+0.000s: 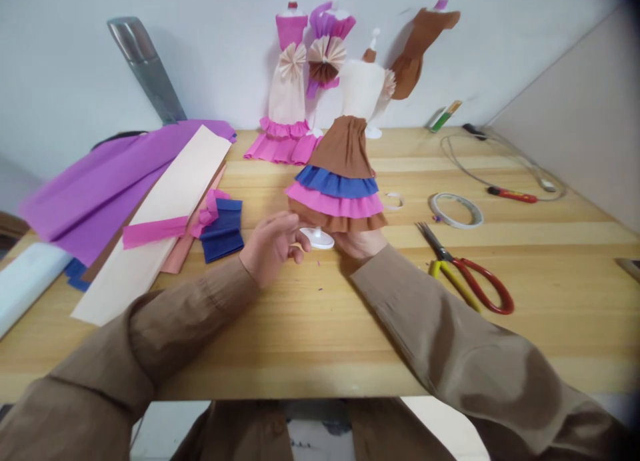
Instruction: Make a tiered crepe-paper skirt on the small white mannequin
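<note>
A small mannequin wears a paper dress (345, 167) with a cream top, a brown skirt and blue, pink and brown ruffles. It stands on a white round base (318, 238) at the table's middle. My left hand (270, 244) lies just left of the base, its fingers curled loosely and a fingertip near the base's rim. Most of my right hand (361, 243) is hidden under the skirt's lowest ruffle, right of the base; its fingers do not show.
Purple (100, 181), cream (165, 214) and pink crepe paper sheets and a folded blue piece (223, 229) lie to the left. Red-handled scissors (467, 274), a tape ring (456, 209) and a cable lie to the right. Three more dressed mannequins (290, 87) stand against the back wall.
</note>
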### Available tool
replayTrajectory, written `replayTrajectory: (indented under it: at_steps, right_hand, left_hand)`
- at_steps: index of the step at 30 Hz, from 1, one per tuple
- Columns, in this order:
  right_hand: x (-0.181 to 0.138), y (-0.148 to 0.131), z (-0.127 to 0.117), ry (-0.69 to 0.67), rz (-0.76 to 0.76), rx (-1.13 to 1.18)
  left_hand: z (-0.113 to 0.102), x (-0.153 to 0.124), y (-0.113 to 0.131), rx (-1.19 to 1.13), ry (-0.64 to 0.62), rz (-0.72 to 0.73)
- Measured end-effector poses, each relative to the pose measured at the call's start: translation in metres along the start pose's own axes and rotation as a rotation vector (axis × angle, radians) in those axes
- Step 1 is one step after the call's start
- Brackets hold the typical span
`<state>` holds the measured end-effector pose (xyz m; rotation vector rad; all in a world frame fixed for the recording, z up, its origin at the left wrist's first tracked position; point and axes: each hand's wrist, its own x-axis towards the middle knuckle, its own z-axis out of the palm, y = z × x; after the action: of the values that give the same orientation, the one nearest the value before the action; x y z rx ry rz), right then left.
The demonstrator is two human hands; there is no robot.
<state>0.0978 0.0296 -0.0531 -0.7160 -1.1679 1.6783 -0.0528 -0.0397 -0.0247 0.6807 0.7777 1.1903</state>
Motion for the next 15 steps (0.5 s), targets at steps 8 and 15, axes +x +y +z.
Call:
replayTrajectory:
  at_steps: [8,15]
  right_hand:
    - [-0.005,-0.017,-0.009,-0.028,0.106,0.143]
    - [-0.010,-0.014,0.003,-0.047,0.178,0.170]
  left_hand:
    - [0.014,-0.017,0.008,0.307,0.017,0.323]
    - [0.019,-0.017,0.015,0.241,0.042,0.051]
